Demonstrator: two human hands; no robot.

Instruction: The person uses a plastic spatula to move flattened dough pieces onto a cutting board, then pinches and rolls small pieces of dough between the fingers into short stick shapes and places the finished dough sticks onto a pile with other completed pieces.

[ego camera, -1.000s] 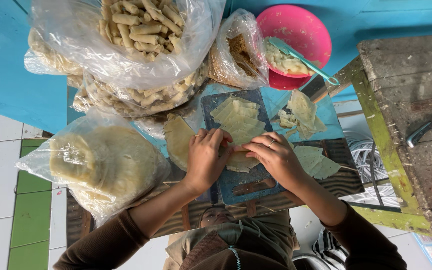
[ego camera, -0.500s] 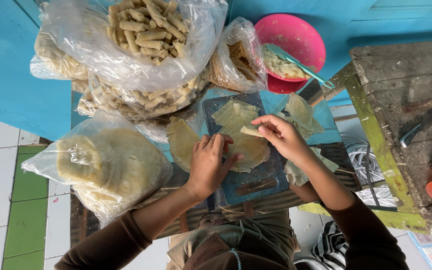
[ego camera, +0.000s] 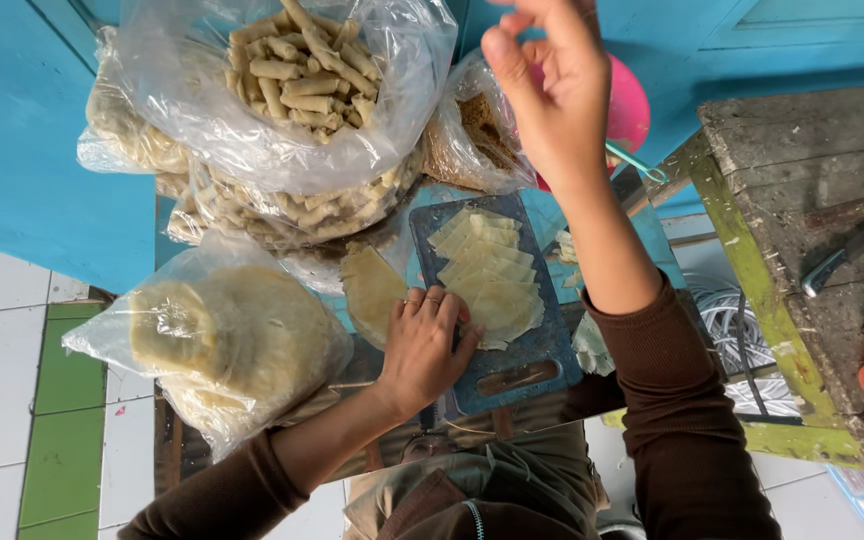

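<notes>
A blue cutting board [ego camera: 527, 365] lies in front of me with a fanned stack of thin pale wrappers [ego camera: 492, 280] on it. My left hand [ego camera: 422, 345] rests flat on the board's left edge, fingertips touching the nearest wrapper. My right hand [ego camera: 547, 85] is raised high toward the pink bowl [ego camera: 627, 110], fingers loosely spread, holding nothing that I can see. More wrappers [ego camera: 372, 290] lie beside the board on the left.
A clear bag of rolled snacks [ego camera: 297, 70] sits at the back, over more bags. A bag of round wrappers [ego camera: 217, 340] lies at the left. A smaller bag [ego camera: 472, 135] sits by the bowl. A weathered wooden table [ego camera: 812, 210] stands at the right.
My right hand has lifted off the wrappers and moved up toward the pink bowl. My left hand has stayed on the board's left edge.
</notes>
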